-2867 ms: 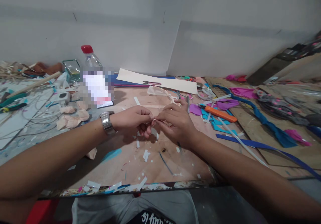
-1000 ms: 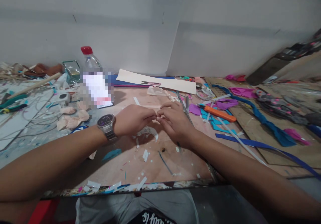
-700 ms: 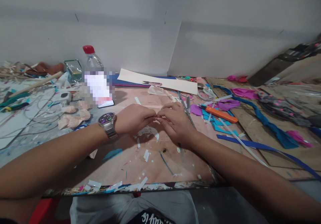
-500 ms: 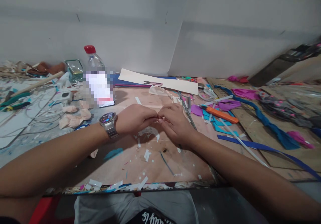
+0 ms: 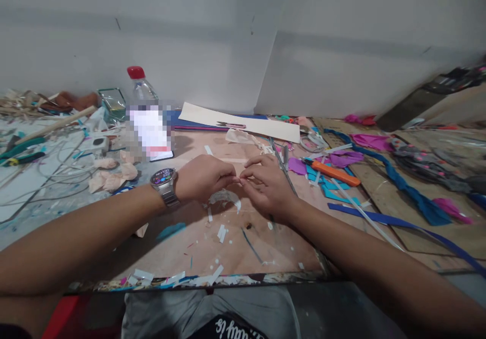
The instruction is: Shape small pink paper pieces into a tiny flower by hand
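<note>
Over the middle of the worktable [image 5: 212, 156], my left hand [image 5: 205, 178] and my right hand [image 5: 268, 184] meet at the fingertips. Both are pinched closed; whatever sits between them is too small or too hidden to name. A metal-banded smartwatch [image 5: 164, 179] is on my left wrist. Pale crumpled material [image 5: 241, 137] lies just beyond the fingers. Below them are a curved translucent scrap [image 5: 228, 197] and small white strips [image 5: 221, 233]. To the right of my right hand rests an orange utility knife [image 5: 336, 173].
A lit phone [image 5: 154, 134] leans by a red-capped bottle [image 5: 142, 85]. Small snips [image 5: 231, 125] lie on a cream strip [image 5: 266, 126] at the back. Green-handled pliers [image 5: 23, 152] and cables are at left. Blue ribbon [image 5: 410, 230] and coloured scraps cover the right side.
The fingers of my right hand have lifted and spread slightly, while its thumb and index tip stay at my left fingertips. The rest looks the same, apart from a slight camera shift.
</note>
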The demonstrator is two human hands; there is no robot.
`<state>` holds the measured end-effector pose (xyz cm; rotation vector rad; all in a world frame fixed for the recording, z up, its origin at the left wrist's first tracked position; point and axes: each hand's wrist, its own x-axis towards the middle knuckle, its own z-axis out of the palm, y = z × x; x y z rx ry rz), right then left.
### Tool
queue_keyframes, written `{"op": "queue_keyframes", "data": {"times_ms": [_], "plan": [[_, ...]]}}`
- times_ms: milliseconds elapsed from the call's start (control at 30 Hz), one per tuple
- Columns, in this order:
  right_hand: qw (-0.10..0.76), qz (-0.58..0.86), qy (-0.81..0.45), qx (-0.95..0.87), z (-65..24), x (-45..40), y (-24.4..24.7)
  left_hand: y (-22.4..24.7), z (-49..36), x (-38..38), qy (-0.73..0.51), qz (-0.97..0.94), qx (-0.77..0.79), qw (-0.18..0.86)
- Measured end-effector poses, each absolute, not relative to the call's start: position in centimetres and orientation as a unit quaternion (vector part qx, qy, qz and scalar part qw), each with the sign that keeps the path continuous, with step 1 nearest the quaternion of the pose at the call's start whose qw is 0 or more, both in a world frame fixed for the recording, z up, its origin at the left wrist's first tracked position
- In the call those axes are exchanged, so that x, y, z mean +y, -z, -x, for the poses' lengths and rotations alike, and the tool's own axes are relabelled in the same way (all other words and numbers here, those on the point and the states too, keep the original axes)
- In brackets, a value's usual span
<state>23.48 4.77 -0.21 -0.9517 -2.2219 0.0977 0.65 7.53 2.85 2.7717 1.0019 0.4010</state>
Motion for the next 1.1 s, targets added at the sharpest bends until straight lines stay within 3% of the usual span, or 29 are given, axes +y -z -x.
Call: {"op": "queue_keyframes", "data": {"times_ms": [233, 800, 1100], "plan": [[0.353, 0.373, -0.04, -0.857, -23.48, 4.92, 0.32, -2.95, -0.54, 7.35, -0.151, -0.92, 0.324, 0.157], [0.339, 0.367, -0.048, -0.865, -23.46, 5.02, 0.28, -3.48, -0.45, 7.38, -0.128, -0.917, 0.328, 0.185], [0.339, 0.349, -0.045, -0.872, -23.31, 4.94, 0.03, -3.51, -0.57, 7.55, -0.116, -0.872, 0.335, 0.337]]}}
